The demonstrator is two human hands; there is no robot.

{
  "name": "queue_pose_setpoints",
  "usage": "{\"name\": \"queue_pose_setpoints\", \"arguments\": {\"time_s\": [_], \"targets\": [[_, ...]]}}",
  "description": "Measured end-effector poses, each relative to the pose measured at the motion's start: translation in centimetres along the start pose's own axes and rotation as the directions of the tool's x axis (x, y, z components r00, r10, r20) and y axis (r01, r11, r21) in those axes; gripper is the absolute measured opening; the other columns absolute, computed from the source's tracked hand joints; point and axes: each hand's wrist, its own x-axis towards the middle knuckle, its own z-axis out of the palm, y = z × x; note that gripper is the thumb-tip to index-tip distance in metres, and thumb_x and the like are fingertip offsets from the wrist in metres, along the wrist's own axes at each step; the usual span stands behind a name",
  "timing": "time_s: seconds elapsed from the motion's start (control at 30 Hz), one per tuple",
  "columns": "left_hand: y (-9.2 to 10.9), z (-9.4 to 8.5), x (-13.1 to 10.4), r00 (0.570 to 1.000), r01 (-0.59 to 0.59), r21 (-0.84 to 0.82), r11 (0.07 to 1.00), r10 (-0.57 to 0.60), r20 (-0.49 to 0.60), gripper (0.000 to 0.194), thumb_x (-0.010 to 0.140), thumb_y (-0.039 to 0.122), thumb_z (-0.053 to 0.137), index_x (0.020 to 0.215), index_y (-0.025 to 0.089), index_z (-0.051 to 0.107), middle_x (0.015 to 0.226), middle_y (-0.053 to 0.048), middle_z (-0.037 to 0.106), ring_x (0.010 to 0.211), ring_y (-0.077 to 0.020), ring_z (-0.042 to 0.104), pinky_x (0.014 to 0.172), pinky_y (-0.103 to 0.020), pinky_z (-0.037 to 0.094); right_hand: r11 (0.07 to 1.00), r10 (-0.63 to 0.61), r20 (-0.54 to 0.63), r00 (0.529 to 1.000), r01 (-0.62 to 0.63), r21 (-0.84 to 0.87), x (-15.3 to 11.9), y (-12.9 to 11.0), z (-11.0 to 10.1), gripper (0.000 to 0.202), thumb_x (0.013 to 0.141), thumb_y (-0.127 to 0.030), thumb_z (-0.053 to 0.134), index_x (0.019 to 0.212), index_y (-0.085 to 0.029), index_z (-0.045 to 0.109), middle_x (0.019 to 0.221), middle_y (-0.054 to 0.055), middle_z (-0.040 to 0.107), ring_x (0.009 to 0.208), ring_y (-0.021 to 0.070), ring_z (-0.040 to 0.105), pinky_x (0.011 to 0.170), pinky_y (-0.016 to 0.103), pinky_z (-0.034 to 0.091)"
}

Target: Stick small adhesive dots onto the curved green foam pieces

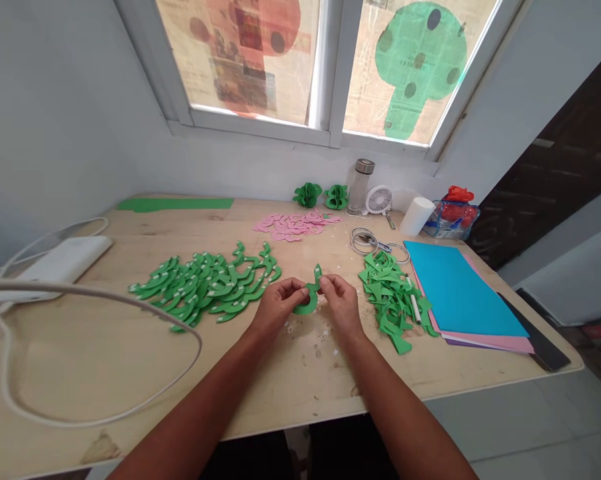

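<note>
A curved green paper cutout [306, 307] with a pointed upper end is held between my two hands, above the middle of the table. My left hand [283, 301] pinches its left side with thumb and fingers. My right hand [340, 300] has its fingertips closed at the cutout's right edge, near the pointed part. To the left of my hands lies a spread pile of similar green cutouts [235, 287] with small white patches. Green paper scraps [388, 293] are heaped to the right, with a white marker [415, 308] on them.
Pink cutouts [293, 225] lie behind my hands. Tape rolls [363, 241], a bottle [359, 187], a small fan [379, 199] and a white roll [417, 215] stand or lie at back right. Blue sheets [460, 287] cover the right side. A white cable [105, 292] loops at left.
</note>
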Motion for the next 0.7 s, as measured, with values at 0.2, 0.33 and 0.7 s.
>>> {"name": "queue_pose_setpoints", "arguments": {"time_s": [0.2,0.33,0.7], "targets": [[0.2,-0.4,0.1,1.0,-0.005,0.001,1.0,0.005,-0.027,0.019,0.066,0.033,0.067,0.072,0.015,0.066,0.06,-0.001,0.061,0.055,-0.0123,0.054,0.055,-0.023,0.043,0.998,0.046,0.03,0.998,-0.047,0.044,0.1,0.3,0.2,0.025,0.072,-0.041,0.061,0.068,-0.017,0.059,0.06,-0.001,0.057,0.059,0.0126,0.05,0.057,0.024,0.04],[-0.1,-1.0,0.4,0.999,0.015,-0.06,0.998,-0.018,-0.051,0.029,0.064,0.035,0.071,0.085,0.015,0.07,0.072,-0.004,0.067,0.055,-0.0121,0.055,0.054,-0.024,0.045,0.996,0.075,0.124,0.99,-0.081,0.046,-0.2,0.4,0.3,0.024,0.071,-0.04,0.062,0.069,-0.017,0.06,0.062,0.0,0.06,0.057,0.0124,0.051,0.054,0.024,0.04],[-0.3,-1.5,0.7,1.0,0.007,-0.062,0.998,-0.007,0.004,0.024,0.066,0.038,0.07,0.065,0.014,0.067,0.063,-0.004,0.062,0.06,-0.0136,0.055,0.058,-0.024,0.047,0.996,0.093,0.21,0.973,-0.093,-0.01,-0.2,1.3,0.4,0.025,0.07,-0.041,0.063,0.065,-0.017,0.059,0.06,0.0,0.059,0.055,0.0125,0.052,0.05,0.023,0.04]]}}
